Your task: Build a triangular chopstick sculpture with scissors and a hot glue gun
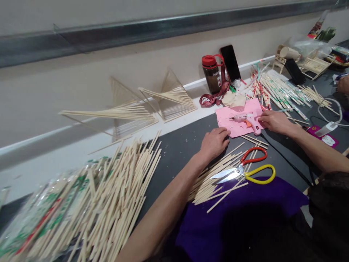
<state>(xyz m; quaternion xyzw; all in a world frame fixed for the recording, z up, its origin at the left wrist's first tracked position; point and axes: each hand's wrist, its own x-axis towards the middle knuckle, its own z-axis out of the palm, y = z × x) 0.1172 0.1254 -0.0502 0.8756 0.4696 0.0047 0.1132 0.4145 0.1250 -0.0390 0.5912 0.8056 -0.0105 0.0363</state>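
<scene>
A pink sheet [235, 128] lies on the dark table, with a pink glue gun [248, 120] on top, its nozzle toward the left. My left hand [215, 142] rests at the sheet's lower left corner, fingers bent over the edge; whether it pinches the sheet is unclear. At the sheet's right edge is my right hand [275, 121], beside the glue gun's handle, with its fingertips on the paper. Scissors [240, 171] with one red and one yellow handle lie open on loose chopsticks [207, 189], nearer to me.
A big pile of chopsticks [117, 193] covers the left. Two stick structures [122, 112] lean by the wall. A bottle [212, 78] and a phone [230, 63] stand behind the sheet. Wrapped chopsticks [283, 91] lie right; another person's hand [343, 85] shows at the far right.
</scene>
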